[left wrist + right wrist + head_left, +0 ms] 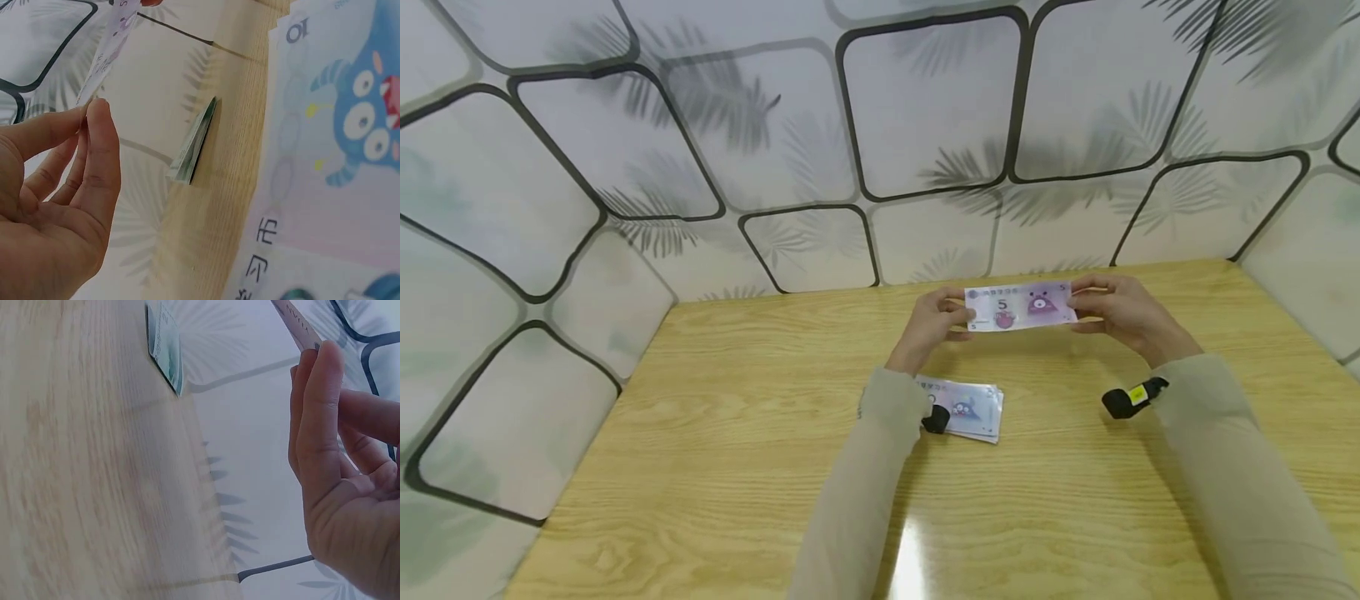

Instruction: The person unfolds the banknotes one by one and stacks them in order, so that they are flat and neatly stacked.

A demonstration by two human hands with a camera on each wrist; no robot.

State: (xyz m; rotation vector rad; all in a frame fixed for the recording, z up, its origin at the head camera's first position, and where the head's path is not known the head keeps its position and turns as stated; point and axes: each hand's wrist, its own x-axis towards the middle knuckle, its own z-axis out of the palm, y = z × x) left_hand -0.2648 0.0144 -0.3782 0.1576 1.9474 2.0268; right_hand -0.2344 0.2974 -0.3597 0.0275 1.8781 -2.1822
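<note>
A purple play banknote marked 5 is stretched between two hands above the table's far part. My left hand pinches its left end between thumb and fingers, and my right hand pinches the right end. In the left wrist view the left hand grips the note's edge. The right wrist view has the right hand holding the other end. A stack of blue notes marked 10 lies below the left hand, partly hidden by the sleeve and wrist camera.
A folded green note stands on the wooden table, seen in the left wrist view and the right wrist view; in the head view it cannot be made out. A patterned wall borders the table's far edge.
</note>
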